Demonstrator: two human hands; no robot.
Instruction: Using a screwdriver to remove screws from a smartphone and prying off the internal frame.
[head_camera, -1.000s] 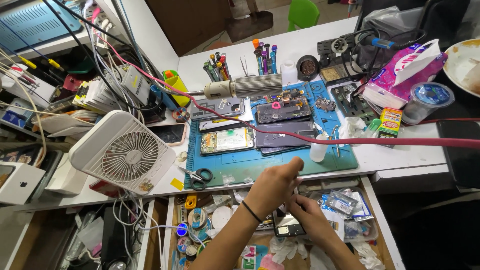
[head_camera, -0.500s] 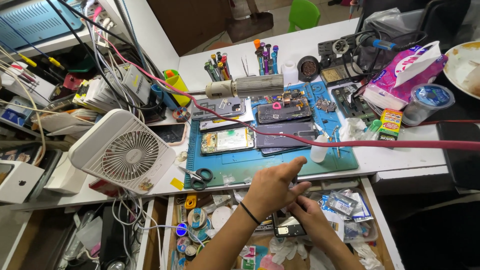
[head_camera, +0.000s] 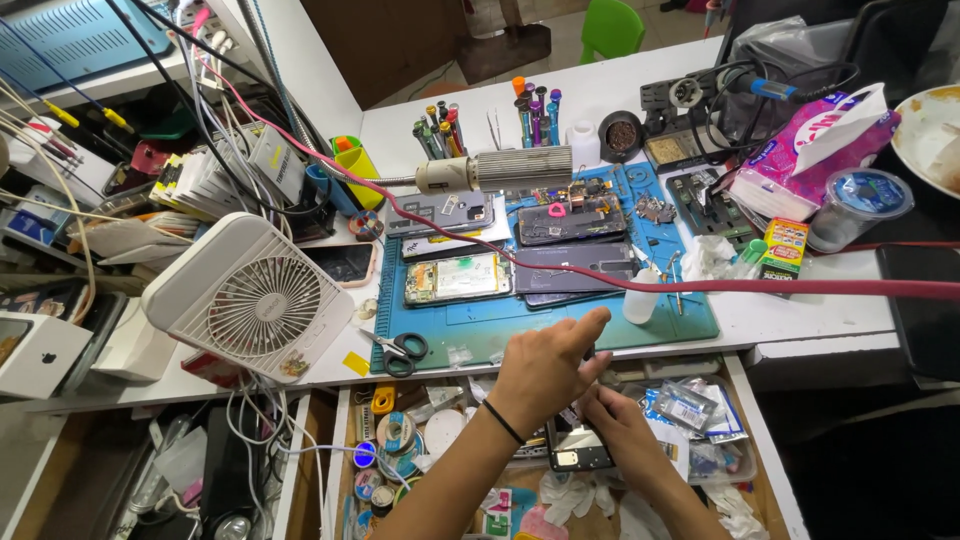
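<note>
My left hand (head_camera: 545, 368), with a black band on its wrist, hovers over the open drawer (head_camera: 750, 420) at the desk's front edge. Its fingers are pinched on a small dark tool (head_camera: 590, 352) and the index finger points right. Just below it my right hand (head_camera: 622, 432) grips the right side of a dark opened phone (head_camera: 577, 450), which lies in the drawer. The left hand hides the phone's upper end.
A blue work mat (head_camera: 560, 325) holds several opened phones, scissors (head_camera: 398, 350) and a small white bottle (head_camera: 640, 300). A red cable (head_camera: 800, 288) crosses the desk. A white fan (head_camera: 250, 300) stands at the left, a tissue pack (head_camera: 810, 160) at the right. Tape rolls (head_camera: 398, 435) fill the drawer.
My left hand has shifted slightly right and lower over the phone, its index finger now stretched out. My right hand stays on the phone.
</note>
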